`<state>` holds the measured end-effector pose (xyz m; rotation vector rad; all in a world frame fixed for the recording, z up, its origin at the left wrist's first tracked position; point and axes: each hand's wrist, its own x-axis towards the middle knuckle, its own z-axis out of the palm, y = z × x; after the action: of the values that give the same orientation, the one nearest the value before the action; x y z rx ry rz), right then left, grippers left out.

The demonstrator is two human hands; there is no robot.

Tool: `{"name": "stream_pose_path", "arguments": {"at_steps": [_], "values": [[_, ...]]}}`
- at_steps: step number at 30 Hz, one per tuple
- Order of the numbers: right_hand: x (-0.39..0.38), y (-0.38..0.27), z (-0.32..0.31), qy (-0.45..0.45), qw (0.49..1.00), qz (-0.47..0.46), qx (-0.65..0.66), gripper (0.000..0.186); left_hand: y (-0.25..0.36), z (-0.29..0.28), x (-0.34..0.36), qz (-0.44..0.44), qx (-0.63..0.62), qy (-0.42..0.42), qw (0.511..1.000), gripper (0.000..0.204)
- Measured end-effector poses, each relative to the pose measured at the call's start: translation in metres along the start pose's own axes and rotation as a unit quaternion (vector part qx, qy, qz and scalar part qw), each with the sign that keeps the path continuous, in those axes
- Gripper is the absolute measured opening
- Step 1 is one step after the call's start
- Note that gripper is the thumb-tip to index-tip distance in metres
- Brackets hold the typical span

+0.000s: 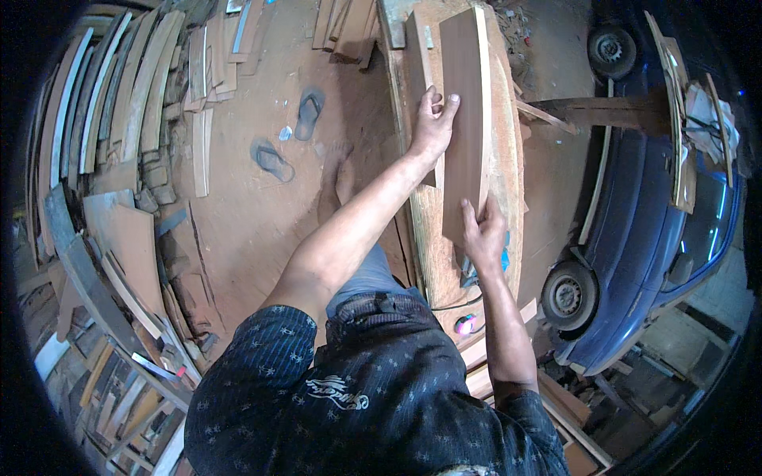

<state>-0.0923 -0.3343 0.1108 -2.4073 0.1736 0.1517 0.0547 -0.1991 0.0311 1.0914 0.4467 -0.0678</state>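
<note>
A long brown wooden board (464, 111) with a pale edge is tilted above the workbench. My right hand (484, 230) grips its near end, thumb on the brown face and fingers at the pale right edge. Farther along, my left hand (433, 131) is closed at the board's left edge; its thumb overlaps the face and its fingers are bent. Under and beside that hand lies a narrower wooden board (416, 55) along the bench's left side. Part of a blue tool (505, 258) shows beside my right wrist, mostly hidden.
The wooden workbench (508, 159) runs away from me, with a cable and a small glowing light (465, 324) at its near end. A blue car (635, 214) stands at right. Stacked planks (119, 87) line the left. Sandals (309, 113) lie on the dirt floor.
</note>
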Motion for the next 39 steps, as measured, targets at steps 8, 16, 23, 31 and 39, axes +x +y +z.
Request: {"name": "stream_pose_path", "arguments": {"at_steps": [8,16,23,31,39], "values": [[0.042,-0.001,0.053,-0.012,0.994,-0.011,-0.104,0.024,-0.060,-0.022,-0.020,0.028,0.190,-0.058,0.980,0.105],[0.063,-0.013,0.060,-0.015,0.992,-0.026,-0.126,0.021,-0.059,-0.017,-0.002,0.040,0.168,-0.042,0.984,0.109],[0.084,-0.013,0.065,-0.002,0.993,-0.030,-0.113,0.023,-0.057,-0.012,0.023,0.014,0.137,-0.037,0.990,0.114],[0.102,-0.018,0.066,-0.005,0.992,-0.052,-0.116,0.023,-0.057,-0.006,0.040,-0.009,0.118,-0.011,0.993,0.118],[0.102,-0.004,0.067,0.001,0.990,-0.013,-0.143,0.028,-0.060,-0.005,0.034,-0.002,0.111,-0.010,0.994,0.116]]}}
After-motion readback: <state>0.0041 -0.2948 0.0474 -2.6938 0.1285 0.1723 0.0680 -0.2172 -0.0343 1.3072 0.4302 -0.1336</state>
